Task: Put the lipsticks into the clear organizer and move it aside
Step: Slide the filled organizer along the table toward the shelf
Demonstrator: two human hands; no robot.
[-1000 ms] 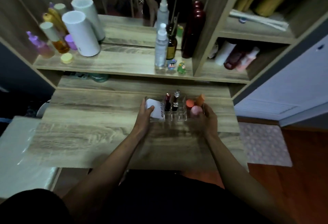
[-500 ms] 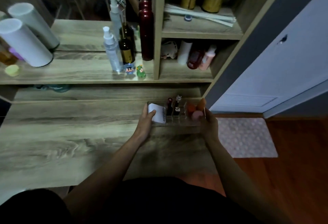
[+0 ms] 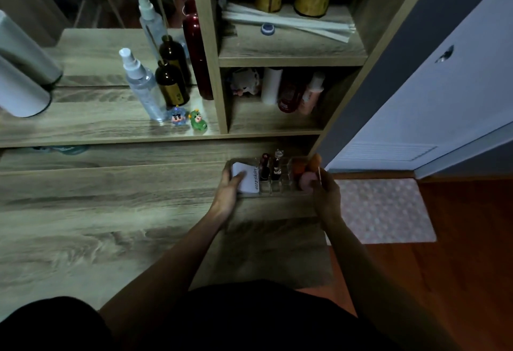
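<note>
Now the clear organizer sits at the right end of the desk, its long axis running left to right, squarely between the two hands. The left hand is closed round its left end, thumb over the white compact; the right hand clasps the right end beside the pink and orange sponges. Two lipsticks stand upright in the middle slots. Whether it rests on the wood or is lifted clear, the dim view hardly shows

left hand + right hand grip clear organizer | two lipsticks upright inside | desk
</note>
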